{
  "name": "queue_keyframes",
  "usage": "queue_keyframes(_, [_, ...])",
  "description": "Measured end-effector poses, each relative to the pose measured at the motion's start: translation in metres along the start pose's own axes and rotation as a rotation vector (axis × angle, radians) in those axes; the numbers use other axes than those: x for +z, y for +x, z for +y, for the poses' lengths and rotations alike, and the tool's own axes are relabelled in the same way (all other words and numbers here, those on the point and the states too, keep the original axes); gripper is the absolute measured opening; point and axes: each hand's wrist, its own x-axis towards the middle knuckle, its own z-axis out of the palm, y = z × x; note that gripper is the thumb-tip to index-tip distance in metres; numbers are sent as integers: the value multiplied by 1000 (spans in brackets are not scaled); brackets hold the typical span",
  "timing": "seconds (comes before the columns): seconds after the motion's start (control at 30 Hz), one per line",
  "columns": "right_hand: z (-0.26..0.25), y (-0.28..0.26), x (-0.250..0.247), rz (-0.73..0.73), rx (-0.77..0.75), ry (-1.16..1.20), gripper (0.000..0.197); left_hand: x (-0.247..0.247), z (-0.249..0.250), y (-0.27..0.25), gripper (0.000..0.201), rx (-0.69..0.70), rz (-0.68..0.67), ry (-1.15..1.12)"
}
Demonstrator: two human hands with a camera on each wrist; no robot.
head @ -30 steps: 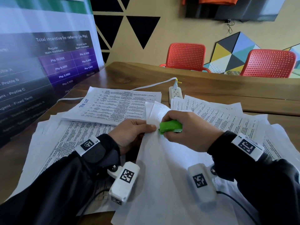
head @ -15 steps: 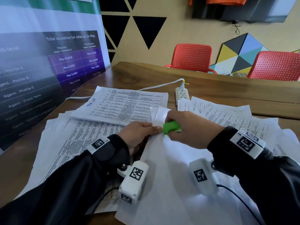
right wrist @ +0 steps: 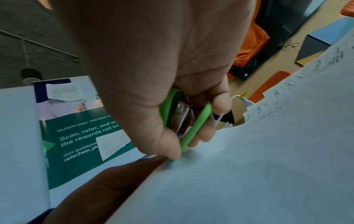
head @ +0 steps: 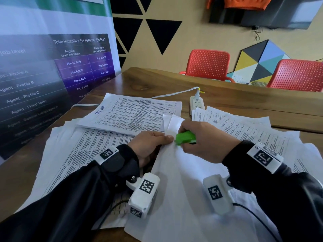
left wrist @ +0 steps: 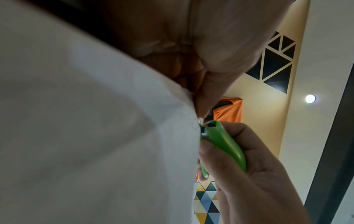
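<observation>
Hardly anything shifts since a second ago: left hand (head: 148,145) pinches the corner of the white paper sheets (head: 174,180); just right, the small green plastic stapler (head: 185,137) lies crosswise, nose pointing left onto that corner, right hand (head: 206,142) in a closed grip around it.

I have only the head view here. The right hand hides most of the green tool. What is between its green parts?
Observer: The right wrist view shows a shiny metal piece between the two green arms of the green tool, gripped by the right hand.
Operator: Where is its tip?
Observer: In the left wrist view its metal tip meets the edge of the white sheets.
Operator: And the left hand?
Observer: There the left hand pinches that same edge, right beside the tip.
</observation>
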Motion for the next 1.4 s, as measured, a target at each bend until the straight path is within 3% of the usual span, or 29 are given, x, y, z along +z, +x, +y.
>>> queue_keyframes(0.23, [-5, 0, 3, 6, -18, -120, 17, 1, -3, 1, 15, 54, -3, 14])
queue_keyframes(0.43, [18, 5, 9, -102, 166, 475, 14, 1, -1, 0, 10, 41, -1, -1])
queue_keyframes(0.53, [24, 6, 12, -117, 204, 619, 20, 0, -1, 1, 10, 43, 0, -10])
queue_keyframes(0.77, [17, 4, 6, 18, 57, 287, 15, 0, 1, -5, 13, 49, -61, 21])
queue_keyframes(1.03, [13, 1, 5, 72, 34, 194, 13, 1, -1, -2, 22, 104, -60, 45])
queue_keyframes(1.2, [16, 2, 4, 57, 68, 305, 11, 2, -2, -2, 25, 140, -42, 81])
queue_keyframes(1.4, [21, 4, 6, -50, 209, 698, 20, 6, -1, -6, 46, 175, -29, 83])
